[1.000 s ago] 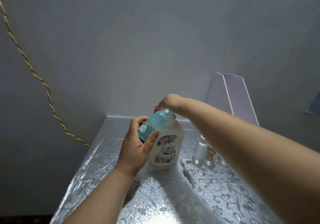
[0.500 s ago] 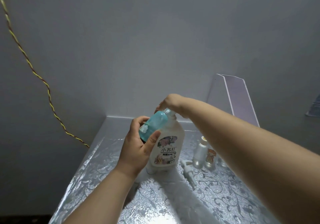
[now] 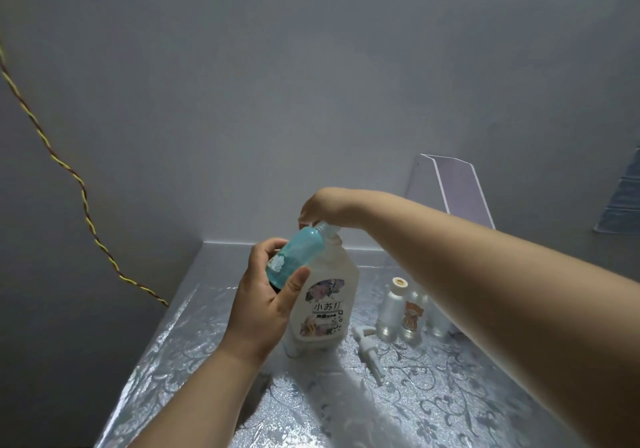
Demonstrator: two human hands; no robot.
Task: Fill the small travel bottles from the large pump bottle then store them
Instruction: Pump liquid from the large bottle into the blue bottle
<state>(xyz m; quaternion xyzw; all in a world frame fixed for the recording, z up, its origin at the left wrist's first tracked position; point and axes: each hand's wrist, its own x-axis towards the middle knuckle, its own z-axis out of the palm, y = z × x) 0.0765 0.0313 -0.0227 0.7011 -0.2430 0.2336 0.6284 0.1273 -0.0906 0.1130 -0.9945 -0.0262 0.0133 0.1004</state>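
My left hand (image 3: 263, 309) grips a small teal travel bottle (image 3: 296, 255), tilted with its neck pointing up and right toward the top of the large white pump bottle (image 3: 323, 304). The large bottle stands upright on the silver table (image 3: 433, 406). My right hand (image 3: 322, 207) reaches over it, fingers curled down at the pump on its top; the pump itself is hidden under the hand. Two small clear travel bottles (image 3: 389, 311) (image 3: 414, 316) stand to the right, and a loose white pump head (image 3: 369, 347) lies on the table beside them.
A clear acrylic stand (image 3: 450, 188) leans at the back right. A yellow-red twisted cord (image 3: 83, 198) hangs along the left wall. Grey walls close in the table at the back and left.
Almost nothing differs. Both hands stay at the bottles; the view shifted very slightly.
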